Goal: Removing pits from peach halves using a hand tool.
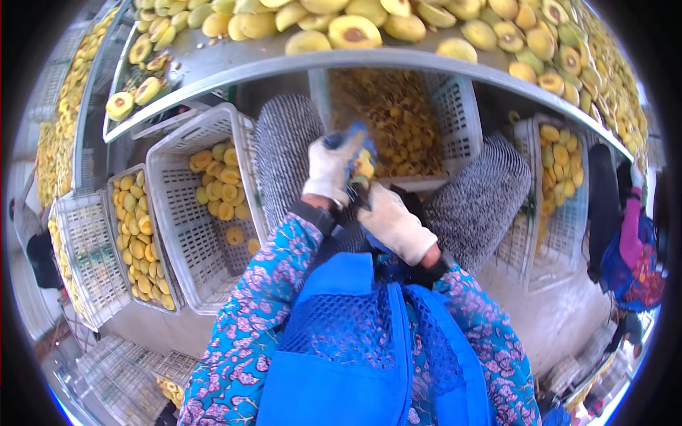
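Both of my hands wear white gloves and meet between my knees. My left hand (331, 169) is closed round a yellow stone fruit (364, 167), perhaps a peach or apricot, with blue covering on some fingertips. My right hand (395, 221) is closed just below it, on a small dark-ended tool (361, 192) whose tip touches or nearly touches the fruit; its exact kind is blurred. Beyond the hands, a white crate (455, 117) holds many small brownish-yellow pits or scraps (398, 121).
A metal table (234, 77) heaped with halved yellow fruit (354, 32) crosses in front of me. At my left, a white crate (167, 213) holds fruit halves (224, 181), beside a fuller crate (141, 241). Another crate (529, 213) stands at right. A co-worker (632, 248) is at far right.
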A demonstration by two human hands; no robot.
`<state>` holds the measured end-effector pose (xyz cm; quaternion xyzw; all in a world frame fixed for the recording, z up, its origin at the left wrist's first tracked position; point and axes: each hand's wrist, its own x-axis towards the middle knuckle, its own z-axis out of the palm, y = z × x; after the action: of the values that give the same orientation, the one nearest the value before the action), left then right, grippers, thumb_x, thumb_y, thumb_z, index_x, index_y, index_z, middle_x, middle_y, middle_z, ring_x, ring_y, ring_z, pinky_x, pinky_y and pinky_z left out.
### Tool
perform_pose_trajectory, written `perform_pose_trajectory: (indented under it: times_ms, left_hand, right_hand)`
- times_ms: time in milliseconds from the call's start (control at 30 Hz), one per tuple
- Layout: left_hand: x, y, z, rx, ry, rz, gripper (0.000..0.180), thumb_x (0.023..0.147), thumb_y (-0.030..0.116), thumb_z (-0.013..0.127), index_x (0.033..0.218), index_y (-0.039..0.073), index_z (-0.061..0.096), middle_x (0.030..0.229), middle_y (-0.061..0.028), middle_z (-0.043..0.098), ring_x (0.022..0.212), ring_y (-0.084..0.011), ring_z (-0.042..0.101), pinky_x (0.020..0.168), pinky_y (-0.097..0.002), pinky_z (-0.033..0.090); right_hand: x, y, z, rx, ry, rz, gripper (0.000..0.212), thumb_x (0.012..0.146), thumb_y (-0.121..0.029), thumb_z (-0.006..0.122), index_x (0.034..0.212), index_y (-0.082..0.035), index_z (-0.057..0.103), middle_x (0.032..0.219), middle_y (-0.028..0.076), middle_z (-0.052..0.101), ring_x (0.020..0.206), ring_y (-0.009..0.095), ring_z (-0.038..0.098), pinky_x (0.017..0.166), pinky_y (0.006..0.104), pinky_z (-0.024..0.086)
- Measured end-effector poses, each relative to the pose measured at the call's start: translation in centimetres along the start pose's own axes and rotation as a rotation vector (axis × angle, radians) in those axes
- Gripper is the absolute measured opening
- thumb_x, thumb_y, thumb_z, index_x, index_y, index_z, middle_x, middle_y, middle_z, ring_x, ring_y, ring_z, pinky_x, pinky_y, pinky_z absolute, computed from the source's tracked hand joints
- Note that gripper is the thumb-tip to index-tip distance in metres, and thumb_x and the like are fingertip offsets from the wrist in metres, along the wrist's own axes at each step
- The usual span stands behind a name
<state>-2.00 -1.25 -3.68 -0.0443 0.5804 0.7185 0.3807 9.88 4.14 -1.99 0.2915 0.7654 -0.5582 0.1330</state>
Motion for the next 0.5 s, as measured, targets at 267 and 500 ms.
perform_pose_trajectory:
  times_ms: [267,500]
  left_hand:
    - [0.9,-0.4,-1.7,-0.052,-0.016,-0.115,0.023,0.079,0.013,0.073,0.092,-0.002,0.062,0.08,-0.0091,0.066,0.065,-0.0171,0.064,0.052,-0.0292,0.052]
    - [0.4,3.3,0.0,-0.106,-0.113,0.011,0.036,0.086,0.034,0.064,0.092,-0.001,0.062,0.078,-0.012,0.067,0.061,-0.0234,0.066,0.053,-0.0308,0.056]
  right_hand:
    - [-2.0,0.2,-1.3,1.509,-0.75,0.295,0.014,0.096,-0.019,0.045,0.092,-0.006,0.048,0.055,-0.007,0.037,0.035,0.004,0.033,0.036,0.0216,0.028]
    - [-1.8,-1.3,-1.9,1.687,-0.858,0.062,0.024,0.097,-0.016,0.042,0.106,0.004,0.051,0.054,-0.005,0.039,0.035,0.004,0.035,0.035,0.0211,0.031]
